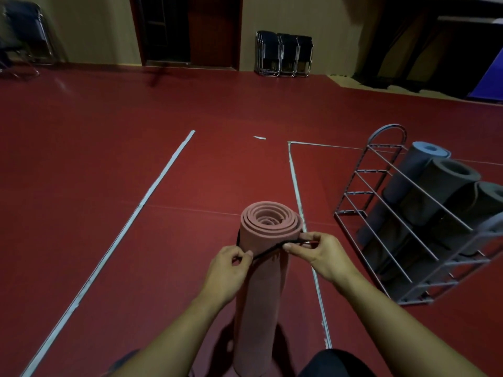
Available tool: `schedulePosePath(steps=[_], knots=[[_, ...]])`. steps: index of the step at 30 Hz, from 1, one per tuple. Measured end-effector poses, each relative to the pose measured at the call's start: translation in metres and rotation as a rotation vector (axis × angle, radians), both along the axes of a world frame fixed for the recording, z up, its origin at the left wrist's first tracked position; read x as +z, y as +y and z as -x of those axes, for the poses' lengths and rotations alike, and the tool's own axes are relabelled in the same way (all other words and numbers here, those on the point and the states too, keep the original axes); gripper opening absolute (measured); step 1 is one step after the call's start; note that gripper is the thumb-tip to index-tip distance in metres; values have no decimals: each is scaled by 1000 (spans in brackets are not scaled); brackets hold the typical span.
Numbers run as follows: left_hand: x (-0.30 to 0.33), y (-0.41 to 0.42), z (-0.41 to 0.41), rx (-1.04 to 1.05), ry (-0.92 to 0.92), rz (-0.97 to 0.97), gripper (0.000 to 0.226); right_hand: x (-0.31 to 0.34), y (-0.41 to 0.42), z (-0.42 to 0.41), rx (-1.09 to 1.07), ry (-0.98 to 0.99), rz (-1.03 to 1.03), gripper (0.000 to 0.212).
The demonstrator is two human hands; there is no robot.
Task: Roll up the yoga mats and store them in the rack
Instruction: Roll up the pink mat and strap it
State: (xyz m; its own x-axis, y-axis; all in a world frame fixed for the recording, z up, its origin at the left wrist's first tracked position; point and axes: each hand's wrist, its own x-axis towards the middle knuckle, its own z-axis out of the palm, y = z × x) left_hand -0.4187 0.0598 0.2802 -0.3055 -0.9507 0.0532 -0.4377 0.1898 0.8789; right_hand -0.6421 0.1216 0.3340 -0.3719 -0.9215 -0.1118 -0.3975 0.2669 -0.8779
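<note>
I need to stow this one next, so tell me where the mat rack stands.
In the head view the rack stands on the red floor at the right, holding grey rolled mats, just right of the pink mat.

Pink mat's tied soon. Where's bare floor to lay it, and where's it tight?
Bare floor: the lane between the two white floor lines, left of the pink mat. Crowded: right, where the rack of rolled mats stands.

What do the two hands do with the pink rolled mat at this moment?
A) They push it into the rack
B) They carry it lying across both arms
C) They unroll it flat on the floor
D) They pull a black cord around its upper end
D: the left hand and the right hand each pinch the black cord, stretched across the upright pink mat near its top; the rack stands apart.
</note>
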Motion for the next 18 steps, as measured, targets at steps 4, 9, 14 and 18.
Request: schedulePosePath(steps=[4, 9, 14, 18], knots=[[-5, -1, 5, 8, -35, -52, 17, 1, 5, -8, 76, -126, -5, 26], [-8, -4, 4, 171, 285, -361, 16, -21, 7, -15, -102, -358, 84, 46], [-4, -12, 3, 308, 488, -547, 30, -28, -3, -27, -270, -617, 107, 28], [-20, -14, 3, 333, 483, -493, 29, -37, -12, -34, -321, -543, 99, 29]])
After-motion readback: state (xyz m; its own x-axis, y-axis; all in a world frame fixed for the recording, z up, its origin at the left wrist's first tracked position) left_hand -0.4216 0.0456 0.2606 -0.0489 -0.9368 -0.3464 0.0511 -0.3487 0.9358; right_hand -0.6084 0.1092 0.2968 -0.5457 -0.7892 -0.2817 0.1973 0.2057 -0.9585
